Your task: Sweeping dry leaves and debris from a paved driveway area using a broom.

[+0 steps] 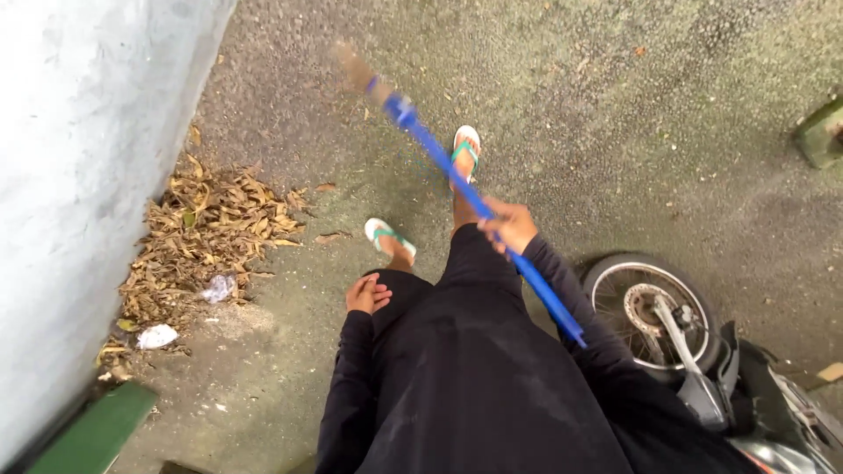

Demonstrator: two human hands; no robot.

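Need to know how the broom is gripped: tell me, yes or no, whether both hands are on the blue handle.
No: only the right hand grips the blue broom handle, while the left hand rests against the thigh.

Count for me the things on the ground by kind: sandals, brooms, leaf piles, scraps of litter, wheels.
Sandals: 2, one and the other
Broom: 1, held in the right hand
Pile of dry leaves: 1
Pale litter scraps: 2, and
Motorbike wheel: 1
Total: 7
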